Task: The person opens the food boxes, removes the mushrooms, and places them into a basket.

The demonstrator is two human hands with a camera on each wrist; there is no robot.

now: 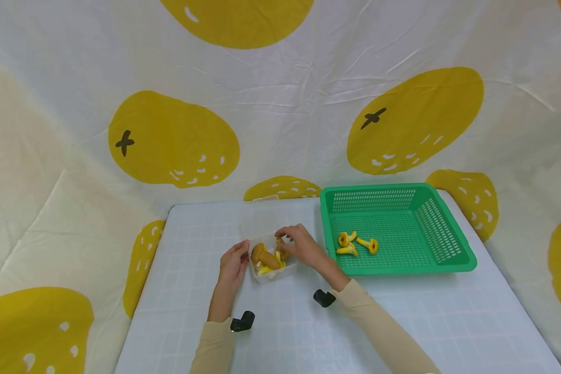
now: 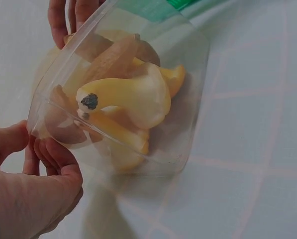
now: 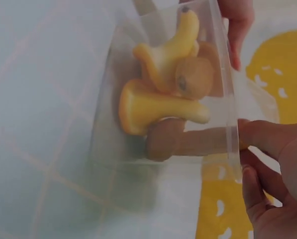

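Observation:
A clear plastic box (image 1: 270, 278) with several toy mushrooms stands between my two hands. Brown mushrooms (image 1: 267, 259) lie over yellow ones (image 2: 133, 97) inside it. My left hand (image 1: 232, 264) pinches the box's left rim between thumb and fingers. Over the right side reaches my right hand (image 1: 304, 247). Its thumb and fingers pinch the end of a brown mushroom (image 3: 200, 142) at the rim, the mushroom's cap lying low in the box. The box's clear lid (image 1: 262, 218) is folded back behind it.
A green plastic basket (image 1: 402, 270) stands right of the box, close to my right forearm. Three yellow mushrooms (image 1: 368, 245) lie in its left part. A pale checked cloth (image 1: 280, 332) covers the table, and a fruit-patterned curtain (image 1: 280, 130) hangs behind.

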